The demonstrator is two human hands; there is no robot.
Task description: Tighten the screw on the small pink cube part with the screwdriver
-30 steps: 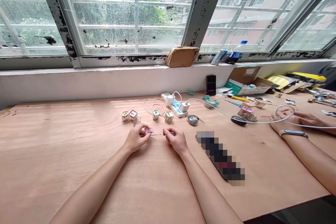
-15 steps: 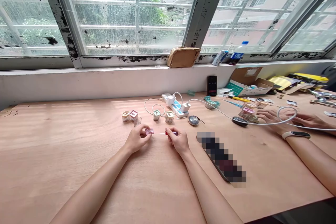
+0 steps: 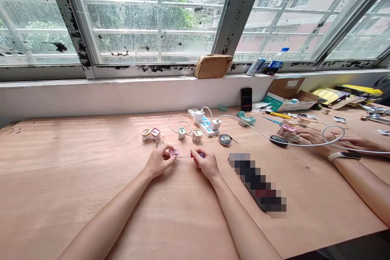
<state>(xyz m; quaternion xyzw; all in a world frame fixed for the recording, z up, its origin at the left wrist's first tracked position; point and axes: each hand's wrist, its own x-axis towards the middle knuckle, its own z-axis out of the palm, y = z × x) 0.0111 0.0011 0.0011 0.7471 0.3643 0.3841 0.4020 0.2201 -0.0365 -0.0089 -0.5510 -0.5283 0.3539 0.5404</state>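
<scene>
My left hand point(image 3: 159, 161) rests on the wooden table point(image 3: 61, 178) and pinches a small pink clear-plastic part point(image 3: 174, 152). My right hand point(image 3: 206, 164) is closed around a small screwdriver with a red and dark handle point(image 3: 198, 154). The screwdriver's thin metal shaft runs left to the pink part. Both hands sit close together at the table's middle. Just beyond them stand several small cube-shaped parts point(image 3: 154, 133), with two more point(image 3: 196, 135) near a white power strip point(image 3: 204, 123).
A white cable point(image 3: 262, 133) runs from the power strip to the right. Another person's hands point(image 3: 310, 135) lie at the far right, beside a black oval object point(image 3: 278, 140), boxes point(image 3: 286, 94) and tools. A phone point(image 3: 245, 98) leans on the wall. A blurred dark object point(image 3: 258, 187) lies right of my arm.
My hands have barely moved; the screwdriver stays against the pink part. The other person's hands at the right have shifted left and toward the far side, towards the small boxes.
</scene>
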